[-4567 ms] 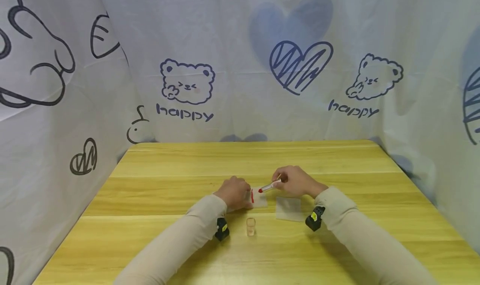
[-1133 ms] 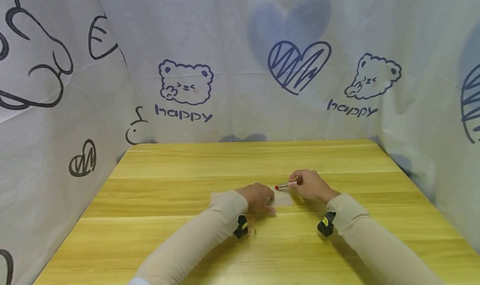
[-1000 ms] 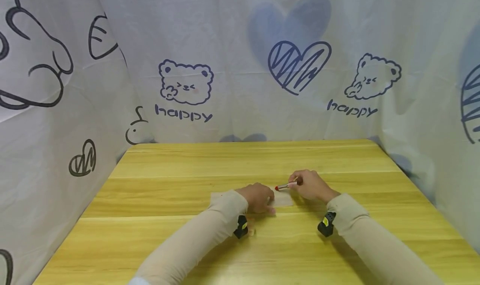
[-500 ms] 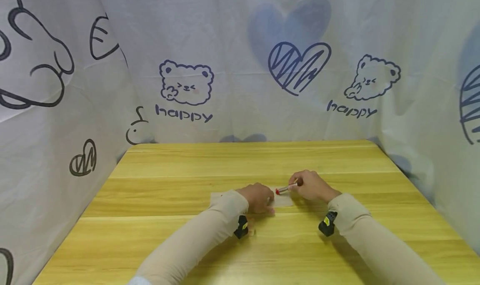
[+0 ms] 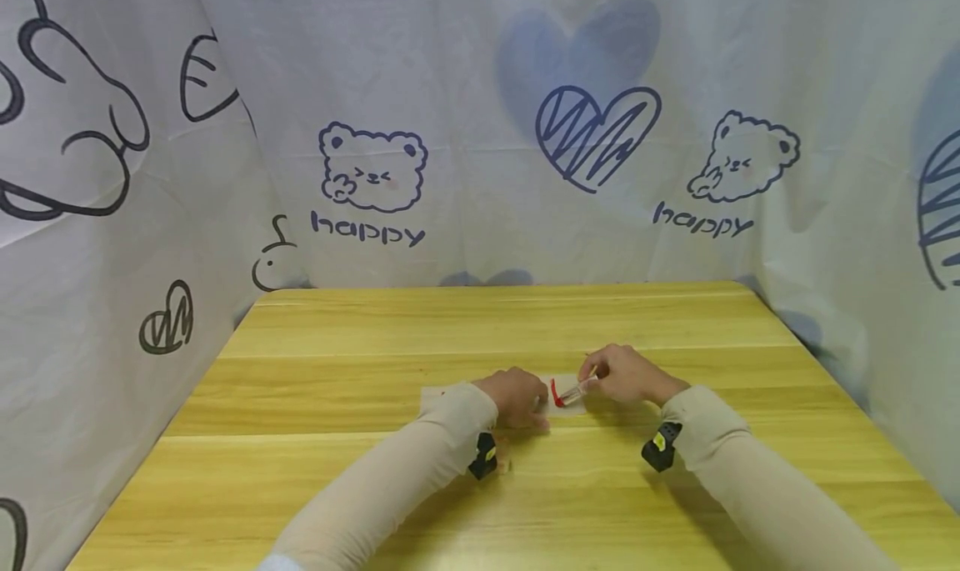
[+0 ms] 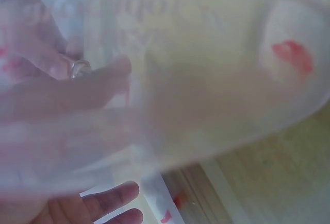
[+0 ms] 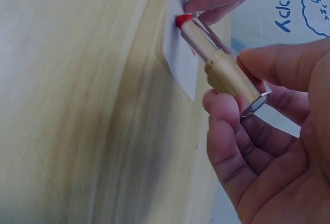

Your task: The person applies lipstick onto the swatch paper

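The right hand [image 5: 626, 374] has a narrow grip around the lipstick [image 7: 230, 75], its red tip at the paper [image 5: 567, 384] — light pressure is best. The left hand [image 5: 513, 397], lying loosely over the paper's left side, should press it flat.

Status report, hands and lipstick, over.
Right hand pinches lipstick, red tip at white paper. Left hand over paper's left side. Left sleeve partly hides another sheet.

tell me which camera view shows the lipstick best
The right wrist view: the lipstick appears large, its red tip and gold body clear in the right hand. The head view shows it small, tip at a red mark on paper; the left wrist view is too hazy to tell.
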`<action>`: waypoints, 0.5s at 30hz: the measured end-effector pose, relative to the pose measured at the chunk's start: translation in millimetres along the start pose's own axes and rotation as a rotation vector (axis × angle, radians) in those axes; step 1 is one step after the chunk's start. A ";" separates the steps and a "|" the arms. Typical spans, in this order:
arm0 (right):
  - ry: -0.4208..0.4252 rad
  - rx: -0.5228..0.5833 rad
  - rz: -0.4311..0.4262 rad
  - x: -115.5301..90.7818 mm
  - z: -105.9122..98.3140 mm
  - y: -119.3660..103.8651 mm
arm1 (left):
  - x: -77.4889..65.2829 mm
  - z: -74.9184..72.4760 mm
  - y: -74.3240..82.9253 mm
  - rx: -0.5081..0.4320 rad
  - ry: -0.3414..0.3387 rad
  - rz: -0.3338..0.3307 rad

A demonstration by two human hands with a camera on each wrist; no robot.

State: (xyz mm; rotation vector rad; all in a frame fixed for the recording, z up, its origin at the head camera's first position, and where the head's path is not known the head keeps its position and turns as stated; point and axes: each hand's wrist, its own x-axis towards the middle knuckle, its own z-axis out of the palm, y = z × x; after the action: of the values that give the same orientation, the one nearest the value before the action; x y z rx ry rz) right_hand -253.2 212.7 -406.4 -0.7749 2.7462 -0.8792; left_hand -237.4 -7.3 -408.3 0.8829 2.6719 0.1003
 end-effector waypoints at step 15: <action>-0.051 0.005 0.003 -2.3 -2.8 -2.7 | 1.6 0.8 0.7 0.032 0.002 -0.007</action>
State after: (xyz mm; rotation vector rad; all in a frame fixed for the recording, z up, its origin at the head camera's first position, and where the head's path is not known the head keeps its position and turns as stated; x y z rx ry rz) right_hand -250.9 213.4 -402.6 -0.7808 2.6997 -0.8536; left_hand -238.0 -5.8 -409.4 0.8838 2.6850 0.0566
